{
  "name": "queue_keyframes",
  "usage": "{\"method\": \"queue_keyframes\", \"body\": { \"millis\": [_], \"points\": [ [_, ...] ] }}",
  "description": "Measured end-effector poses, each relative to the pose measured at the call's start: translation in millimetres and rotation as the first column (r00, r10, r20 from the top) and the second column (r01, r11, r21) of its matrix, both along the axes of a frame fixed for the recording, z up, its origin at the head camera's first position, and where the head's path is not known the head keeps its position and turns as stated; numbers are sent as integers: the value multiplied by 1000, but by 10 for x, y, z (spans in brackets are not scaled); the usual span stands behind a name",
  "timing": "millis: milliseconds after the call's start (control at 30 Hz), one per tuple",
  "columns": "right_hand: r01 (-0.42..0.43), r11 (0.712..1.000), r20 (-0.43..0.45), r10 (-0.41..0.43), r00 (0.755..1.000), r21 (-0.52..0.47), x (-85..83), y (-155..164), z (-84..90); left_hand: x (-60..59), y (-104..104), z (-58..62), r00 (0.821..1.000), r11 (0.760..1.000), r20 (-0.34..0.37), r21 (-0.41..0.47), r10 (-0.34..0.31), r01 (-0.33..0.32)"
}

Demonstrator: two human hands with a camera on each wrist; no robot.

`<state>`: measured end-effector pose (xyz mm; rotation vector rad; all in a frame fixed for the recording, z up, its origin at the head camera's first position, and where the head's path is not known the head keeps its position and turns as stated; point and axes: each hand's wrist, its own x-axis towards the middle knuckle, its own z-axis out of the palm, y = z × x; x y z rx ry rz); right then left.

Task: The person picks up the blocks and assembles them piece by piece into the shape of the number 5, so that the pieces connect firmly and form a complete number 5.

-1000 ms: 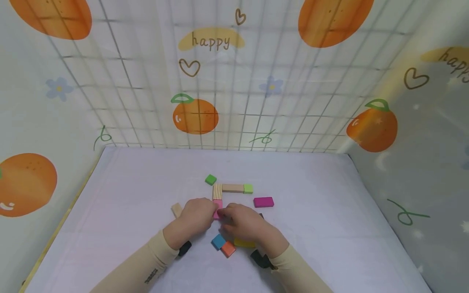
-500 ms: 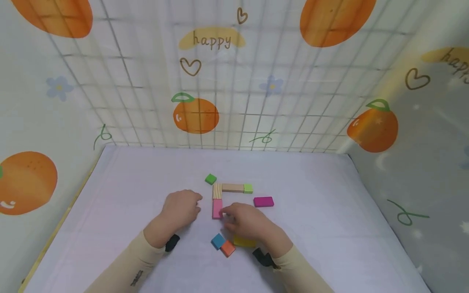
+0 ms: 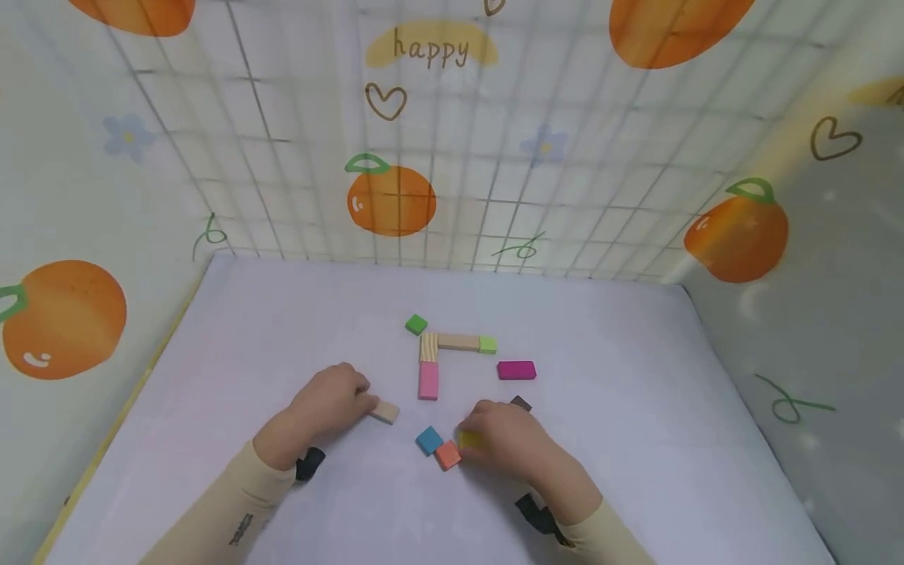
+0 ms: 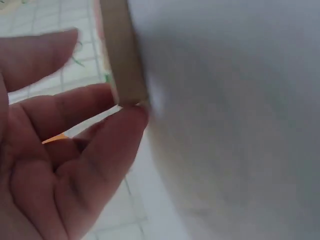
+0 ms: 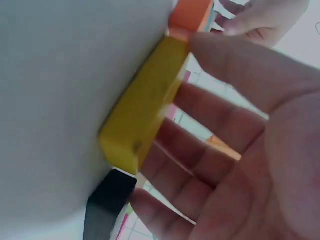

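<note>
In the head view my left hand [image 3: 319, 408] pinches one end of a light wooden block [image 3: 384, 412], which lies slantwise on the white tabletop. The left wrist view shows thumb and finger tips at the end of that wooden block [image 4: 124, 55]. My right hand [image 3: 512, 439] is over a yellow block [image 3: 469, 439] and hides most of it. From the right wrist, the yellow block [image 5: 142, 105] has the thumb at one end and fingers along its side. An orange block [image 3: 448, 455] touches a blue block [image 3: 428, 441], just left of the right hand.
A pink block [image 3: 428, 381], a striped wood block [image 3: 429, 347], a tan block [image 3: 458, 342] and a lime block [image 3: 488, 344] form an angled row. A green block [image 3: 416, 324], a magenta block [image 3: 517, 370] and a dark brown block [image 3: 521, 403] lie apart.
My left hand has left the pink block and moved left to the wooden block, now turned and farther right. My right hand has gone from the pink block to the yellow one. The head view has tilted down.
</note>
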<state>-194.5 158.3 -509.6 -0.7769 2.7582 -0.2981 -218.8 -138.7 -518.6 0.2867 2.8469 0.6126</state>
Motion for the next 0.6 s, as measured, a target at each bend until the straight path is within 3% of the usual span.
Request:
{"method": "queue_keyframes", "body": {
  "millis": [200, 333, 500, 600],
  "points": [
    [-29, 998, -14, 28, 1000, -54, 163, 119, -15, 64, 143, -3, 992, 992, 62, 62, -109, 106],
    [-14, 994, -49, 9, 999, -108, 159, 122, -44, 114, 288, -60, 982, 980, 54, 92, -182, 176],
    [30, 988, -25, -34, 999, -152, 118, 121, -67, 166, 532, -100, 965, 966, 105, 124, -239, 226],
    [22, 987, -37, -28, 999, -158, 106, 134, -90, 167, 687, -110, 953, 953, 98, 132, -287, 273]
  ]
}}
